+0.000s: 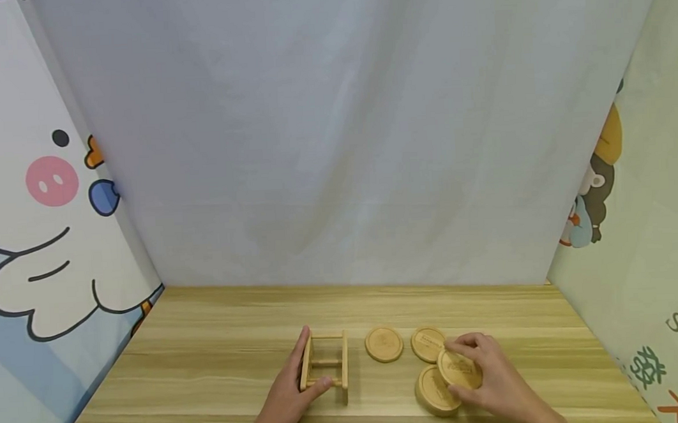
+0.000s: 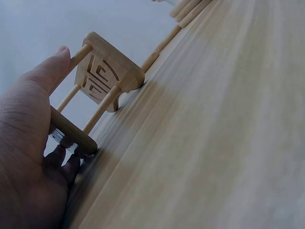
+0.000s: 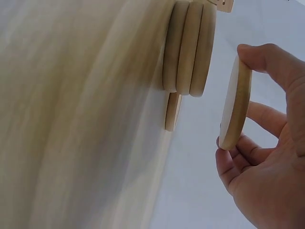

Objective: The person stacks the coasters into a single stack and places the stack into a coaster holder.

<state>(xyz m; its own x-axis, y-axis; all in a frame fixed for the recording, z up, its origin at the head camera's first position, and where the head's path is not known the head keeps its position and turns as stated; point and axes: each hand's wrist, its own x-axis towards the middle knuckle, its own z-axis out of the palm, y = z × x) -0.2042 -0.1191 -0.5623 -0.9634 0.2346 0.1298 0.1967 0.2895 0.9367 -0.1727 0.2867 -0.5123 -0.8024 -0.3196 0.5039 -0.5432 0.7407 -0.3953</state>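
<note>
My left hand (image 1: 282, 400) grips a small wooden coaster holder (image 1: 345, 363), its thumb over a rod at the near side. In the left wrist view, the holder's far end panel (image 2: 114, 64) has cut-out slots, and round rods join it to the panel by my palm. My right hand (image 1: 494, 379) pinches a round wooden coaster (image 3: 242, 107) by its edge. That coaster is raised above a stack of coasters (image 1: 432, 398), which shows three layers in the right wrist view. Two single coasters lie flat behind: a left one (image 1: 384, 344) and a right one (image 1: 425, 344).
Everything stands on a wood-grain table (image 1: 219, 345). A pale cloth (image 1: 335, 141) hangs along its back edge. Printed panels close both sides, with a cartoon figure on the left panel (image 1: 18, 126) and lettering on the right panel (image 1: 661, 220).
</note>
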